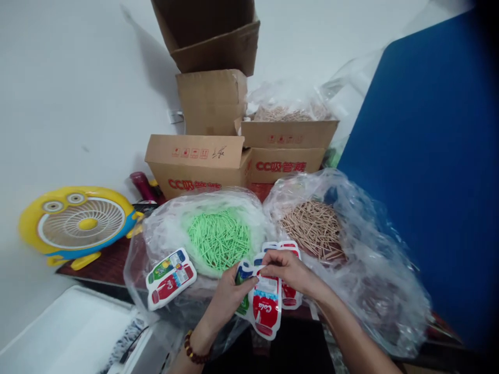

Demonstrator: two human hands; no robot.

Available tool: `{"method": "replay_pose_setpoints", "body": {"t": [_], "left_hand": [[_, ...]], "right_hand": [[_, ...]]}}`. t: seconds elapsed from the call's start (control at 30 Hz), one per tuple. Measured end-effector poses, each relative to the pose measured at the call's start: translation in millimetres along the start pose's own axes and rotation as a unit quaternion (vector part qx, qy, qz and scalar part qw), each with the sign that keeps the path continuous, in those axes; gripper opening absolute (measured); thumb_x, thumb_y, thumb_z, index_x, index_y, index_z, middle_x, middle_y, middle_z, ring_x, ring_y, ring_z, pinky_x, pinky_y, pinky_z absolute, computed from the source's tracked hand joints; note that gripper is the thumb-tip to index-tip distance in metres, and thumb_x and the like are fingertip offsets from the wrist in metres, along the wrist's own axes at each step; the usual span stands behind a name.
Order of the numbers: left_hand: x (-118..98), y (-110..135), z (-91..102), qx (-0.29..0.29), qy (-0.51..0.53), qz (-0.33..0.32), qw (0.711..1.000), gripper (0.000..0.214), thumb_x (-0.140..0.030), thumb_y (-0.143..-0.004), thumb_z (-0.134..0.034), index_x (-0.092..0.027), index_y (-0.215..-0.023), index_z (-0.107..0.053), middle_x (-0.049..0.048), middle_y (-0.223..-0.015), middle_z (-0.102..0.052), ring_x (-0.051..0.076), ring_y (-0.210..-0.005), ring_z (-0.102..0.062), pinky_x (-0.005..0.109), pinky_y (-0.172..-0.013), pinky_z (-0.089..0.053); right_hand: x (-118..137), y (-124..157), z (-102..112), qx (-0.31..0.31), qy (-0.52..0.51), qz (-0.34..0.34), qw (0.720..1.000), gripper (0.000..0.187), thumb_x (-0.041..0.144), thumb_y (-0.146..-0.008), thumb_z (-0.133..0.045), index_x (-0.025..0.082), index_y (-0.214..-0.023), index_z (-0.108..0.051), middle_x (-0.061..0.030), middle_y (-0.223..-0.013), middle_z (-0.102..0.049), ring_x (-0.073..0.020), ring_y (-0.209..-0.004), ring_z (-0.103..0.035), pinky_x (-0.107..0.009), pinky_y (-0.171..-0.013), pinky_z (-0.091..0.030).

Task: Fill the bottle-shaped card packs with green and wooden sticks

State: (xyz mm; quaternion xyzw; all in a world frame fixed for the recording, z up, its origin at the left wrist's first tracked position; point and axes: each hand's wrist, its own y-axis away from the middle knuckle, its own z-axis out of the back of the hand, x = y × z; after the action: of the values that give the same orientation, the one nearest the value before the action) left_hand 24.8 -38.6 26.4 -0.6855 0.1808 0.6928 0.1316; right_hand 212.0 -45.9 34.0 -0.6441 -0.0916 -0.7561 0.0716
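Note:
Between my two hands is a bottle-shaped candy pouch (267, 305) printed in red, white and green with the word Cola. My left hand (230, 293) pinches its left upper part, thumb across the front. At the top edge, the fingers of my right hand (286, 270) are closed on the pouch. More pouches of the same print (291, 295) lie right behind it, partly covered by my right hand. To the left, another pouch (171, 279) rests on clear plastic. Green sticks (220, 238) fill an open plastic bag just beyond my hands, and brown sticks (313, 228) fill a second one.
A yellow fan (89, 224) stands at the left table edge, near a dark red bottle (142, 186). Cardboard boxes (197, 161) are stacked behind the bags. A blue panel (424, 171) rises on the right. A white container (58, 332) sits at lower left.

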Motion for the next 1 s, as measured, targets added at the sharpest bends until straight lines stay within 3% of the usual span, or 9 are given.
{"method": "replay_pose_setpoints", "body": {"t": [0.37,0.57,0.8,1.0], "left_hand": [[20.5,-7.3,-27.8,0.073,-0.071,0.024,0.995,0.017,-0.028,-0.075,-0.068,-0.015,-0.085,-0.070,0.0023,-0.078,-0.070,0.019,-0.072,-0.060,0.026,-0.068,-0.048],[20.9,-15.7,-40.4,0.084,-0.040,0.056,0.994,0.022,-0.036,-0.073,-0.070,-0.014,-0.079,-0.069,0.0019,-0.072,-0.069,0.018,-0.066,-0.060,0.025,-0.064,-0.048],[21.0,-20.0,-47.1,0.087,-0.025,0.097,0.991,0.031,-0.038,-0.066,-0.076,-0.016,-0.086,-0.070,0.0025,-0.077,-0.072,0.020,-0.069,-0.062,0.026,-0.065,-0.050],[29.6,-21.9,-48.6,0.098,-0.070,0.062,0.991,0.026,-0.038,-0.071,-0.072,-0.016,-0.085,-0.071,0.0027,-0.079,-0.073,0.021,-0.073,-0.063,0.027,-0.069,-0.051]], "right_hand": [[-22.8,30.9,22.4,-0.032,0.094,0.017,0.995,0.026,0.038,-0.077,-0.067,0.016,-0.064,-0.063,0.0050,-0.057,-0.049,-0.0088,-0.058,-0.042,-0.020,-0.052,-0.029],[-24.7,35.1,40.1,-0.021,0.074,0.011,0.997,0.026,0.040,-0.077,-0.067,0.016,-0.068,-0.064,0.0054,-0.060,-0.051,-0.0082,-0.057,-0.042,-0.019,-0.052,-0.031],[-29.1,41.4,45.6,-0.027,0.044,0.008,0.999,0.027,0.043,-0.079,-0.066,0.016,-0.072,-0.063,0.0051,-0.064,-0.052,-0.0081,-0.059,-0.043,-0.019,-0.055,-0.033],[-31.8,44.5,48.0,-0.017,0.078,0.015,0.997,0.033,0.046,-0.080,-0.064,0.016,-0.066,-0.061,0.0062,-0.060,-0.049,-0.0075,-0.057,-0.041,-0.018,-0.053,-0.032]]}}
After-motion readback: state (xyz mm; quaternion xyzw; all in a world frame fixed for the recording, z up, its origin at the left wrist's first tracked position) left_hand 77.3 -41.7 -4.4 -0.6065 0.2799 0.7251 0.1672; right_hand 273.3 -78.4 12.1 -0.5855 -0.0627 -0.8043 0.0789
